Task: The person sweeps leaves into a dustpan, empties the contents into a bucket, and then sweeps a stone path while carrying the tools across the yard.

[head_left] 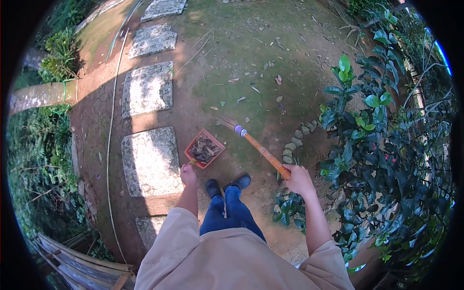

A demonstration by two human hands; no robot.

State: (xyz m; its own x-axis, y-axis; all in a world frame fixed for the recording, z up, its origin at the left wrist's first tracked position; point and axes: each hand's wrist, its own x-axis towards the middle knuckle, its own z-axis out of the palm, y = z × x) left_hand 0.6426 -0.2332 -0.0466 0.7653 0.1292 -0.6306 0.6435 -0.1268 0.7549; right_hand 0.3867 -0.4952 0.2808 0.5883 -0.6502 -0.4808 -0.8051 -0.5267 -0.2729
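Note:
My left hand (188,175) is closed around the short handle of an orange-red dustpan (220,151). Dry brown leaves (205,147) are heaped in the pan, which lies ahead of my feet on the left. In my right hand (298,180) is the orange handle of a stick broom (263,151), fingers wrapped round its near end. Purple and white bands bind the broom near its bristles (226,122). The bristles point away to the left and sit close over the ground, a little beyond the dustpan's right corner.
Pale stone slabs (151,162) run in a row along the left, beside a thin hose (112,121). Scattered leaves (279,80) dot the mossy ground (251,58) ahead. Leafy shrubs (377,159) crowd the right, edged by small stones (292,145). Bamboo poles (82,261) lie at lower left.

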